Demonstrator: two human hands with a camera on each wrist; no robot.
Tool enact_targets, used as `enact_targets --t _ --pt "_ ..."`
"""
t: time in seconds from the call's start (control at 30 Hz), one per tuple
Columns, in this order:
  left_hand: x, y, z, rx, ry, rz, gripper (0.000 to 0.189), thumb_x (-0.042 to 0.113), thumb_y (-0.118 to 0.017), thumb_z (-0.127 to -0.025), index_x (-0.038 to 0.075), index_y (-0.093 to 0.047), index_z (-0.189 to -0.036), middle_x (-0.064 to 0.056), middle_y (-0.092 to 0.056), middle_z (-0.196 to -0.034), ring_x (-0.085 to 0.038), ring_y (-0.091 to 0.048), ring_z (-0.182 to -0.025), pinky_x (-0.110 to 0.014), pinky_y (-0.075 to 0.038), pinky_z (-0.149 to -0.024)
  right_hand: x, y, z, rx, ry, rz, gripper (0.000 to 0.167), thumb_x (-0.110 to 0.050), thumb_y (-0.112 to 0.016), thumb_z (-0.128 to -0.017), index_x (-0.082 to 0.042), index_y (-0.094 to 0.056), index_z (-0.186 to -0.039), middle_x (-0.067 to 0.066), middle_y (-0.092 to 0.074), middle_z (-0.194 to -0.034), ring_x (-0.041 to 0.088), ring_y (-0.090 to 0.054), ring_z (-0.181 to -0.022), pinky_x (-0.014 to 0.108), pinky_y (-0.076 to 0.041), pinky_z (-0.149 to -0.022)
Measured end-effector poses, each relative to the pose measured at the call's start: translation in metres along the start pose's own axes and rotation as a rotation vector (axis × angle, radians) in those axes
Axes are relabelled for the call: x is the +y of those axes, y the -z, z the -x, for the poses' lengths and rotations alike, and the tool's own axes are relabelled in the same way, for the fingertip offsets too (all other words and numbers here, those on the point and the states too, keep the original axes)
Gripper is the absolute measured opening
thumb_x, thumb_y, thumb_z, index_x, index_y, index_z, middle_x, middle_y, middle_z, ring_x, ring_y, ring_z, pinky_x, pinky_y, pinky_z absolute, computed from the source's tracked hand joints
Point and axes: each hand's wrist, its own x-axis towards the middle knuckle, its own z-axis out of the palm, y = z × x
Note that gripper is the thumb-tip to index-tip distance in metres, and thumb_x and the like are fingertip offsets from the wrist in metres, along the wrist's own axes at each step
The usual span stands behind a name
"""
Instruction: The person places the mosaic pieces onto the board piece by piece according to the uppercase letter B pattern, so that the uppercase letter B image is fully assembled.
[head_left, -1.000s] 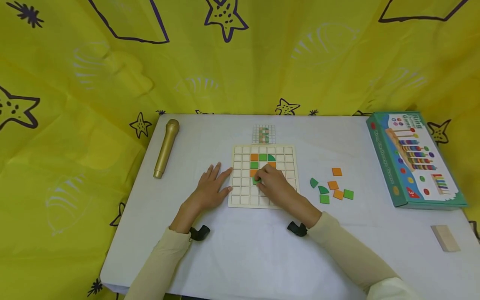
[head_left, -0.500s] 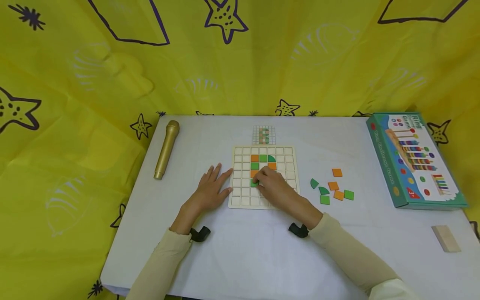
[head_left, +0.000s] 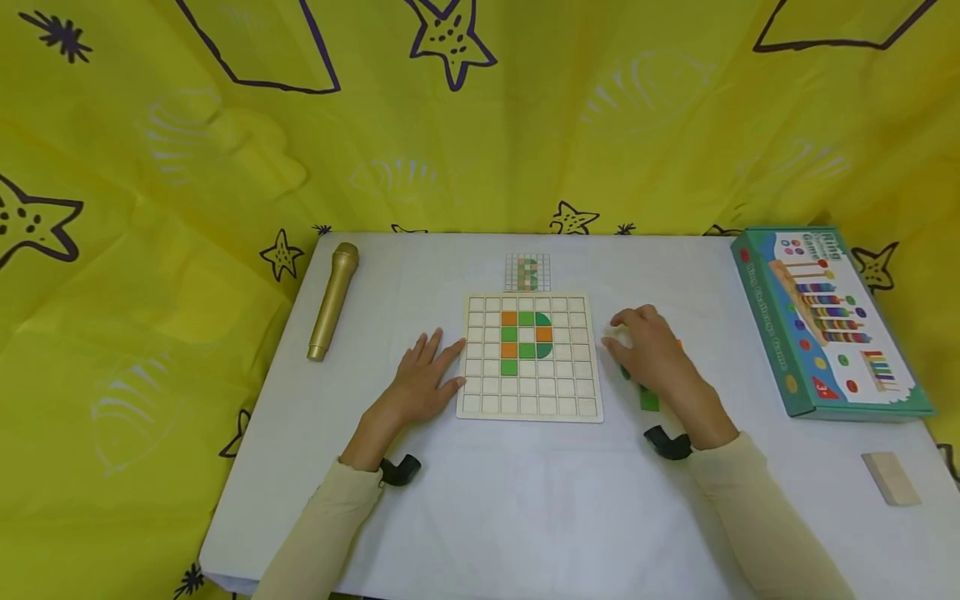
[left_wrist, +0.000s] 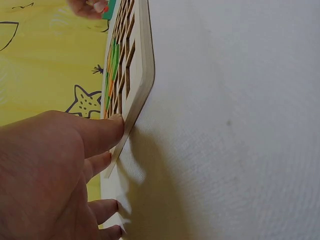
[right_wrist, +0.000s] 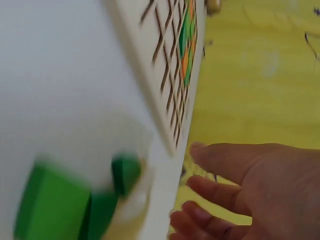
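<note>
My left hand [head_left: 420, 379] lies with spread fingers at the left edge of a pale wooden grid board [head_left: 562, 404]; thumb and fingertips touch its rim [left_wrist: 145, 75]. Set into the grid are orange and green square tiles [head_left: 510, 367] and two dark green quarter-circle tiles [head_left: 543, 319], in a P-like outline. My right hand [head_left: 656, 354] hovers just right of the board, over the loose tiles, its fingers bent loosely around nothing. Beneath it a green square tile [head_left: 649, 399] and a dark green quarter-circle [right_wrist: 126, 172] show; most other loose tiles are hidden.
A small gridded pattern card [head_left: 528, 272] lies beyond the board. A gold microphone [head_left: 334, 300] rests at the left of the white table [head_left: 480, 517]. On the right are a colourful game box [head_left: 840, 325] and a small wooden block [head_left: 891, 479].
My right hand has left the board and moved right, over the loose tiles. The green square tile it pressed now sits in the grid. The left hand has stayed put.
</note>
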Motion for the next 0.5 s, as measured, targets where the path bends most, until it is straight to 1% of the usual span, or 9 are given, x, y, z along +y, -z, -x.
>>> enact_targets --t 0.13,0.2,0.27,0.33,0.4,0.5 --pt "0.000 0.000 0.000 -0.002 0.002 0.001 0.066 0.041 -0.053 -0.110 0.022 -0.028 -0.169 -0.019 -0.004 -0.177 -0.044 0.002 -0.163 -0.064 -0.005 -0.129 0.025 0.020 0.005 -0.029 -0.129 0.023 0.056 -0.028 -0.066 -0.105 0.009 -0.047 -0.143 0.038 -0.036 -0.143 0.048 -0.044 -0.115 0.063 -0.053 -0.096" --pt "-0.001 0.000 0.000 -0.005 0.004 0.001 0.066 0.042 -0.052 -0.110 0.023 -0.028 -0.169 -0.019 -0.004 -0.177 -0.044 0.003 -0.163 -0.064 -0.005 -0.129 0.035 0.026 0.007 -0.056 -0.178 0.039 0.062 -0.030 -0.066 -0.104 0.012 -0.043 -0.144 0.041 -0.032 -0.142 0.049 -0.042 -0.112 0.062 -0.053 -0.091" --pt "-0.001 0.000 0.000 -0.004 0.002 0.002 0.066 0.041 -0.052 -0.110 0.023 -0.028 -0.169 -0.019 -0.004 -0.177 -0.044 0.003 -0.163 -0.064 -0.005 -0.129 0.043 0.031 0.009 -0.079 -0.222 0.052 0.066 -0.031 -0.066 -0.104 0.016 -0.040 -0.143 0.043 -0.032 -0.138 0.050 -0.041 -0.110 0.063 -0.051 -0.090" --pt "-0.001 0.000 0.000 -0.004 0.000 0.002 0.066 0.042 -0.052 -0.110 0.023 -0.028 -0.169 -0.019 -0.004 -0.177 -0.044 0.003 -0.163 -0.065 -0.005 -0.129 0.049 0.034 0.010 -0.099 -0.259 0.058 0.065 -0.030 -0.065 -0.104 0.018 -0.039 -0.140 0.043 -0.033 -0.133 0.050 -0.041 -0.108 0.062 -0.051 -0.089" --pt "-0.002 0.000 -0.001 -0.004 -0.002 0.003 0.066 0.042 -0.052 -0.110 0.023 -0.028 -0.169 -0.019 -0.004 -0.177 -0.044 0.003 -0.163 -0.065 -0.006 -0.129 0.053 0.035 0.010 -0.105 -0.270 0.051 0.058 -0.026 -0.063 -0.105 0.018 -0.041 -0.136 0.042 -0.036 -0.127 0.050 -0.044 -0.105 0.060 -0.050 -0.087" --pt "-0.002 -0.001 -0.001 -0.002 -0.004 0.002 0.066 0.042 -0.052 -0.110 0.023 -0.028 -0.169 -0.019 -0.004 -0.177 -0.043 0.002 -0.163 -0.064 -0.006 -0.129 0.056 0.033 0.008 -0.083 -0.230 0.035 0.045 -0.019 -0.059 -0.107 0.016 -0.046 -0.132 0.040 -0.041 -0.124 0.050 -0.047 -0.103 0.059 -0.050 -0.087"
